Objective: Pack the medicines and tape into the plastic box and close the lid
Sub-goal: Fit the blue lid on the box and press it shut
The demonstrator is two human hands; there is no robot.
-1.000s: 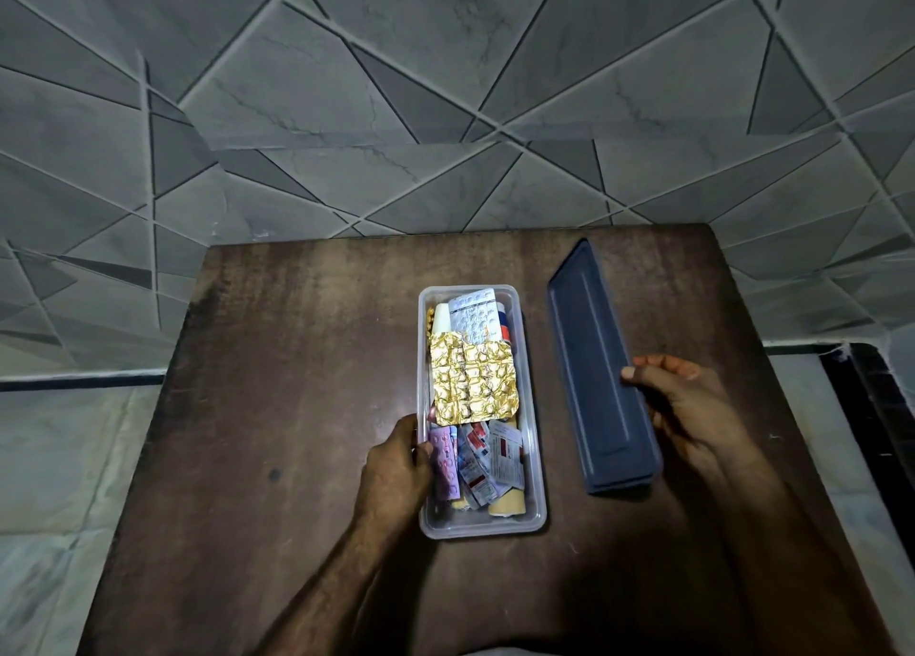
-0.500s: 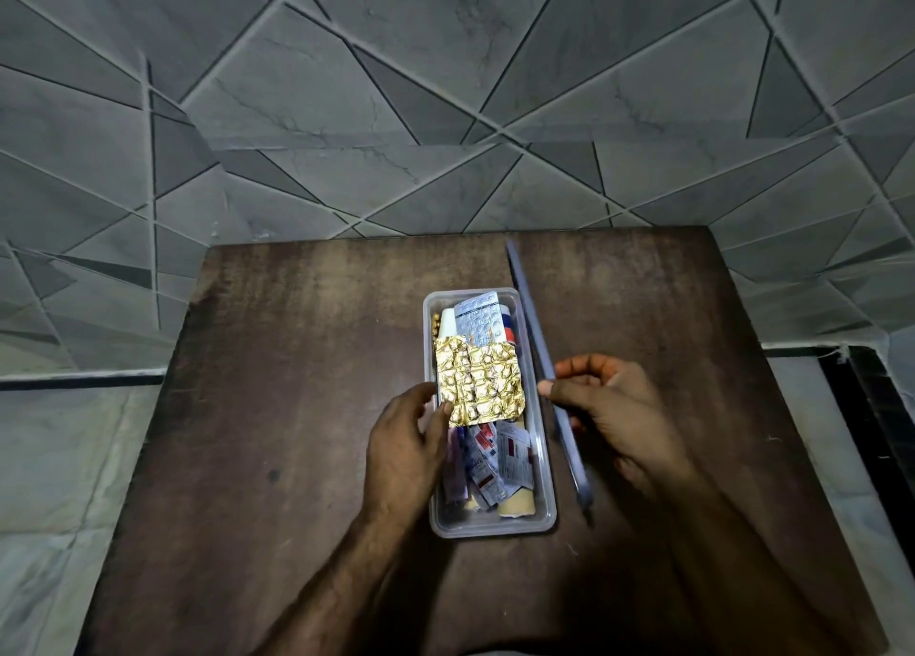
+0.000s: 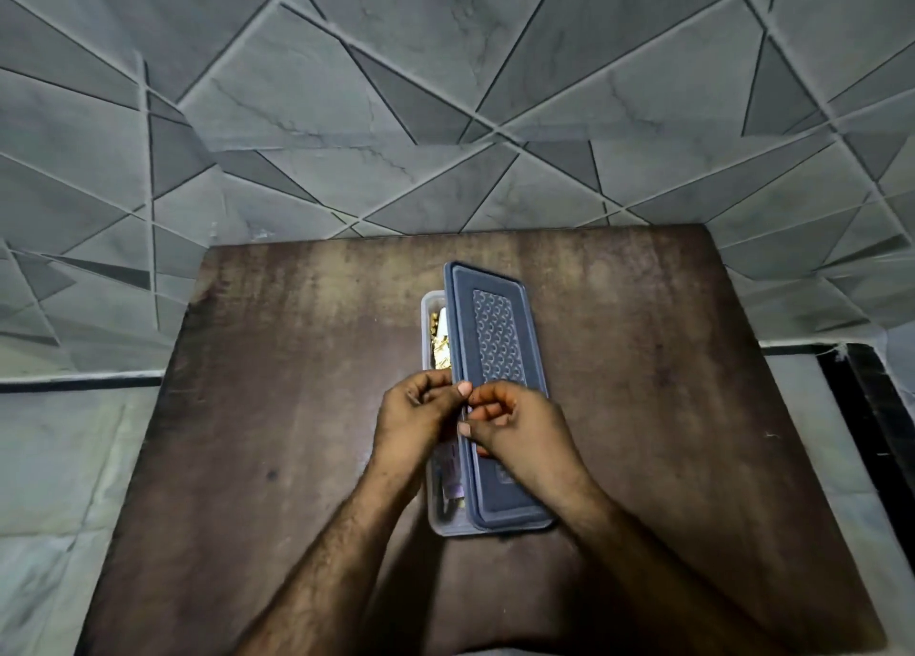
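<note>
A clear plastic box stands in the middle of the dark wooden table. A dark blue lid lies over most of the box, shifted to the right, so a strip along the left side stays uncovered. Gold blister foil and other medicine packs show in that strip. No tape is visible. My left hand pinches the lid's left edge at mid-length. My right hand rests on top of the lid with fingers curled at the same edge.
The table stands against a grey tiled wall. Pale floor lies to the left, and a dark strip runs along the floor at the right.
My right hand lifted the lid from the table at the right, tipped it on edge, and laid it over the box. My left hand moved from the box's left wall up to the lid's edge.
</note>
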